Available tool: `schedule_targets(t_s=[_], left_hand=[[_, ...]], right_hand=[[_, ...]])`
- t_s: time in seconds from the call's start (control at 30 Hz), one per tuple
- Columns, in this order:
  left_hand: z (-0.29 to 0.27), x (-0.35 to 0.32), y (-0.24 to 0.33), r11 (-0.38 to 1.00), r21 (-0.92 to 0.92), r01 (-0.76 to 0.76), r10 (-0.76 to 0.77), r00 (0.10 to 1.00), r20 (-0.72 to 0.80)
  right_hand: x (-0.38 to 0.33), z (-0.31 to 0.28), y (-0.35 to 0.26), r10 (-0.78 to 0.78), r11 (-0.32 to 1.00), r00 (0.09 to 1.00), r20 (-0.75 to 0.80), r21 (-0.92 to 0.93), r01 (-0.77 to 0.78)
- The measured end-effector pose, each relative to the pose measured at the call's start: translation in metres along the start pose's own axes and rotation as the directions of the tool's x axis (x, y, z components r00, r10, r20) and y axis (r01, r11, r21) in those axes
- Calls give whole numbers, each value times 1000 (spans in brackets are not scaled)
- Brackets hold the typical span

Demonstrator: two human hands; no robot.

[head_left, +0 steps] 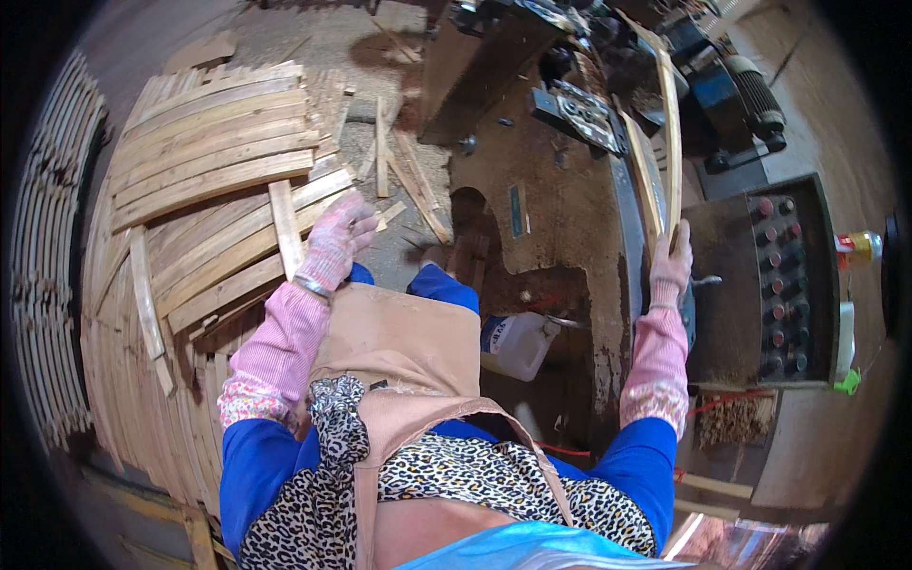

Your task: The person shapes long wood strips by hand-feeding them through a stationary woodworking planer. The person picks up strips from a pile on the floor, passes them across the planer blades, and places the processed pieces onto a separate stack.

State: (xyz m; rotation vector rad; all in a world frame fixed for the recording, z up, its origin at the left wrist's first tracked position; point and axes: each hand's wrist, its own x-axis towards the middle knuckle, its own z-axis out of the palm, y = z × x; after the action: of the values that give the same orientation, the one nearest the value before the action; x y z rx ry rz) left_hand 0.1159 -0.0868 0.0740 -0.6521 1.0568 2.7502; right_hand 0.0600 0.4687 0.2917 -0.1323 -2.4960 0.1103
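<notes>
My right hand (671,264), in a pale work glove, grips the near end of a long wooden strip (673,133) at the machine table's right side. A second wooden strip (646,180) lies just left of it, its near end close to my fingers. Both run away from me toward the dark machine head (584,109). My left hand (344,233), also gloved, is open with its fingers stretched out and nothing visible in it. It hovers by the right edge of a big stack of wooden strips (214,142), close to one slanting strip (285,223).
A control box with rows of buttons (781,285) stands at the right, below a finned motor (755,95). Under the brown machine table (560,218) is a white plastic jug (522,347). Loose offcuts (413,180) litter the floor ahead. More strips (57,247) are piled far left.
</notes>
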Motion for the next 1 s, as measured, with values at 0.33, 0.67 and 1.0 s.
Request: schedule_targets(t_s=[0.33,0.67,1.0], left_hand=[[-170,85,92,878,440,-187,434,698,-570],[-181,111,141,921,-202,-333,70,651,-756],[-101,45,109,861,4,-509,411,689,-597]], right_hand=[[-41,0,31,-29,957,996,84,290,4],[-180,-105,72,247,943,960,132,194,-269],[-4,28,61,-106,993,993,56,61,103]])
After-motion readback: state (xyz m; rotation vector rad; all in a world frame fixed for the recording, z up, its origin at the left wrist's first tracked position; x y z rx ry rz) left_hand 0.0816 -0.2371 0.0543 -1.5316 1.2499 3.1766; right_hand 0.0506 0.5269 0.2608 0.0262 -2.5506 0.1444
